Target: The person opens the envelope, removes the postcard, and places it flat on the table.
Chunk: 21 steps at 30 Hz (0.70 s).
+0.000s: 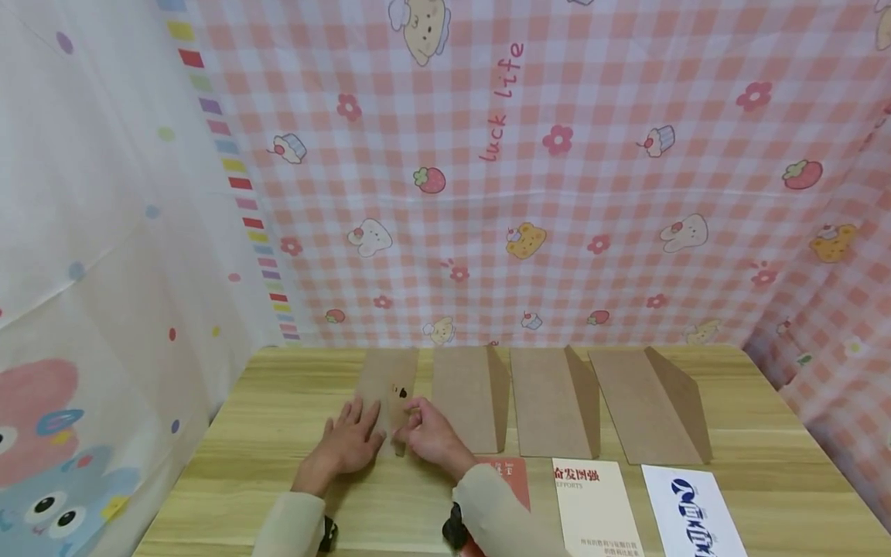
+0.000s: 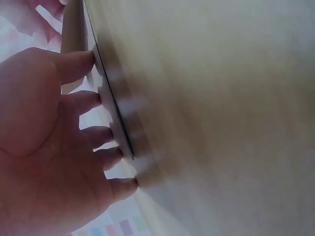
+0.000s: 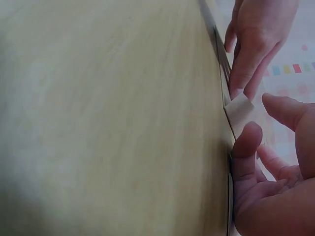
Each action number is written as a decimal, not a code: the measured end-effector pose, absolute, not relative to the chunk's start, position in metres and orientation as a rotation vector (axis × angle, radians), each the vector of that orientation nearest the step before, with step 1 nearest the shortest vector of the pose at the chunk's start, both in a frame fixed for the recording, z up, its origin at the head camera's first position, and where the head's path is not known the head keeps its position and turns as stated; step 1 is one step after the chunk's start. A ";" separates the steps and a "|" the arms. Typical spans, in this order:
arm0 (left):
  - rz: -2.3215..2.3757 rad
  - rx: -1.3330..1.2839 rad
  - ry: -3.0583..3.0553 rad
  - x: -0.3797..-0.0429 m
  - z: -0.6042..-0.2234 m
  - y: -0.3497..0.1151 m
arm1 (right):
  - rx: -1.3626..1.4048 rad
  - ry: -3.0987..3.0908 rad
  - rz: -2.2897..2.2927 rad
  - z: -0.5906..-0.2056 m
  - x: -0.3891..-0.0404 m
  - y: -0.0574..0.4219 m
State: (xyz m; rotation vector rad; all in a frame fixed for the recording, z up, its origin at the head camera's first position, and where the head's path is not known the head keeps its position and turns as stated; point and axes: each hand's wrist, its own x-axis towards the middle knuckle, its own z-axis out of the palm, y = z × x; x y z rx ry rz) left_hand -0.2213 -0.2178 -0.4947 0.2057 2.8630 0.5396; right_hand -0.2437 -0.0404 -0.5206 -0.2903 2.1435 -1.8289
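A brown kraft envelope [image 1: 390, 363] lies at the left end of a row on the wooden table. My left hand [image 1: 353, 437] presses on it with fingers spread; the left wrist view shows the fingertips along its edge. At the envelope's narrow flap [image 3: 239, 109], which carries a small dark mark [image 1: 403, 393], is my right hand [image 1: 430, 435]. In the right wrist view its thumb [image 3: 247, 140] and forefinger stand apart beside the lifted flap corner, the other fingers bent.
Several more kraft envelopes with raised flaps, such as the near one [image 1: 462, 394], stand to the right. Below them lie a red card [image 1: 511, 472], a cream card [image 1: 597, 503] and a white card with blue lettering [image 1: 689, 507]. A checked cloth [image 1: 487, 294] hangs behind the table.
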 end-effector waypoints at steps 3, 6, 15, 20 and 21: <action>0.530 0.210 2.864 -0.220 -0.492 -0.217 | -0.290 2.166 -1.813 -0.521 -0.243 -0.041; 0.505 0.214 2.865 -0.220 -0.491 -0.218 | -0.290 2.182 -1.814 -0.522 -0.242 -0.043; 0.479 0.223 2.856 -0.221 -0.494 -0.221 | -0.248 2.271 -1.758 -0.523 -0.239 -0.046; 0.477 0.216 2.853 -0.221 -0.493 -0.220 | -0.241 2.284 -1.743 -0.521 -0.239 -0.045; 0.475 0.215 2.854 -0.221 -0.493 -0.220 | -0.246 2.287 -1.744 -0.521 -0.239 -0.045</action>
